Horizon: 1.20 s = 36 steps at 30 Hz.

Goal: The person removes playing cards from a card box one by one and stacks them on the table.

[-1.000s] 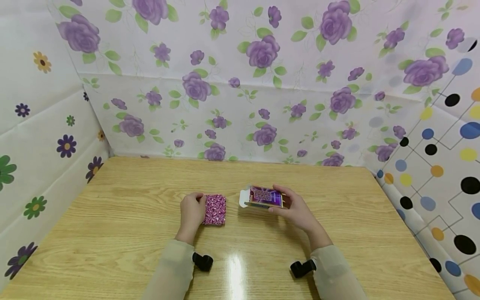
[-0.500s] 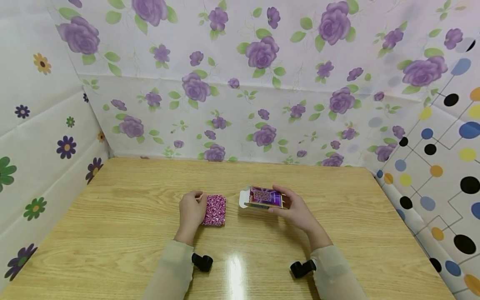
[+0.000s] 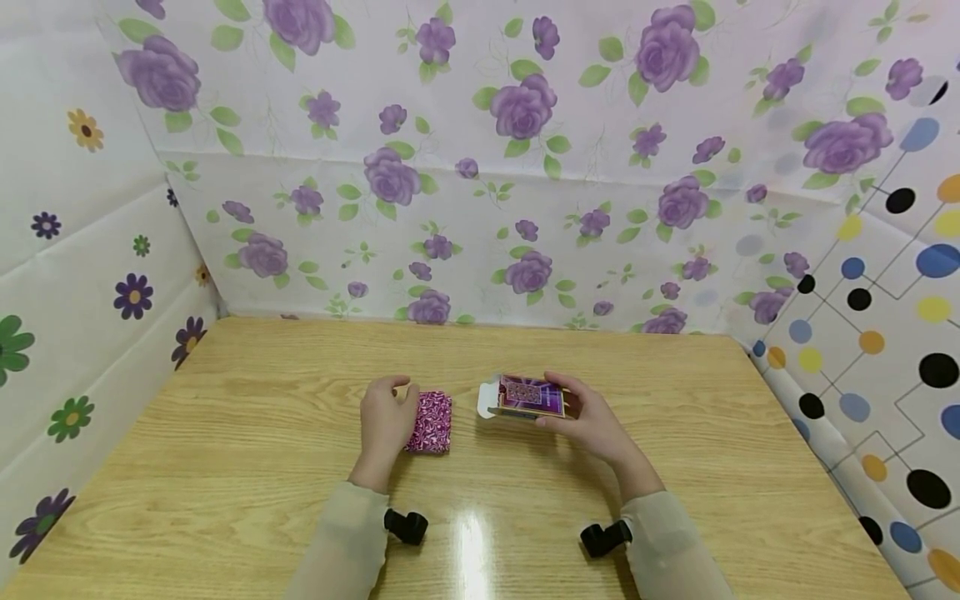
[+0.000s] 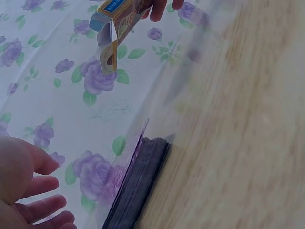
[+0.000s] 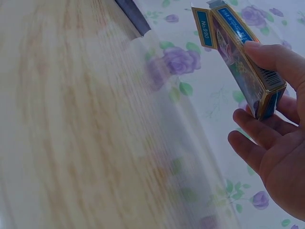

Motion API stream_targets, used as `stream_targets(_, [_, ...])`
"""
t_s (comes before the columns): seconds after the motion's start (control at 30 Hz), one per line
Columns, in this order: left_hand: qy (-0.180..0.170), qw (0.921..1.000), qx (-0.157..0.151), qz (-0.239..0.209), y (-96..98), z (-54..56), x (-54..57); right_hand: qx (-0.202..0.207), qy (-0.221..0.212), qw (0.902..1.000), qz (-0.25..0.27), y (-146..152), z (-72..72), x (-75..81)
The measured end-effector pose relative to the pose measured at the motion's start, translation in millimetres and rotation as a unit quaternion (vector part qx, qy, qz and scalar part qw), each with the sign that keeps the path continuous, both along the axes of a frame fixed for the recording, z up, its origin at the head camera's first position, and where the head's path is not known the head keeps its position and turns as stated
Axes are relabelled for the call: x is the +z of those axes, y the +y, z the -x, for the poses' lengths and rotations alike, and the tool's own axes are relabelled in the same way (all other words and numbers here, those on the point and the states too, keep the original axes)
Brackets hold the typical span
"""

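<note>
A deck of playing cards [image 3: 431,422] with pink-and-white patterned backs lies on the wooden table. Its dark side edge [image 4: 140,183] faces the left wrist camera. Beside the deck's left edge is my left hand [image 3: 386,425]; in the left wrist view its fingers [image 4: 43,202] are spread, apart from the cards, and hold nothing. My right hand [image 3: 592,421] grips the purple card box [image 3: 531,395] by its right end, thumb on one edge and fingers on the other. The box is above the table, its end flap [image 5: 205,28] folded out toward the deck. The box's inside cannot be made out.
The wooden table [image 3: 480,358] ends at a cloth wall [image 3: 480,242] with purple roses. A cloth with colourful flowers [image 3: 97,333] hangs at the left, and a dotted cloth [image 3: 892,358] at the right. Each wrist wears a black camera [image 3: 406,527].
My left fingers have loosened at the deck's left side, and a gap now shows between thumb and index finger. The right hand and card box have stayed almost still.
</note>
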<state>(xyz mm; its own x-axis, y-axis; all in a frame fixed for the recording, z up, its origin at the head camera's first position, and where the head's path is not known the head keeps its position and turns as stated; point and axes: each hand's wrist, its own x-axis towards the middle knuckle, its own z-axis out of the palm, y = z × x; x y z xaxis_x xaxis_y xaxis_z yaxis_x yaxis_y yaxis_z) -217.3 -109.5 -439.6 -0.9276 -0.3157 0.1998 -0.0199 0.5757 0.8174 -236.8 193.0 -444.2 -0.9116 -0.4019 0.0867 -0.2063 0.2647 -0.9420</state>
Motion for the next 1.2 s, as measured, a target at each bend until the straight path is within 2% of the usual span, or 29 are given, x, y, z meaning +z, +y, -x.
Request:
stream_targets(0.47, [0.046,0.9973,-0.035,-0.046,7.6,-3.4,8.0,0.000,-0.001,1.0000,-0.005,-1,0.6,-0.9])
stream_targets(1.2, [0.068,0.9917,-0.073,-0.081,25.1,-8.6,16.3,0.005,-0.006,0.9999,0.007,0,0.4,-1.2])
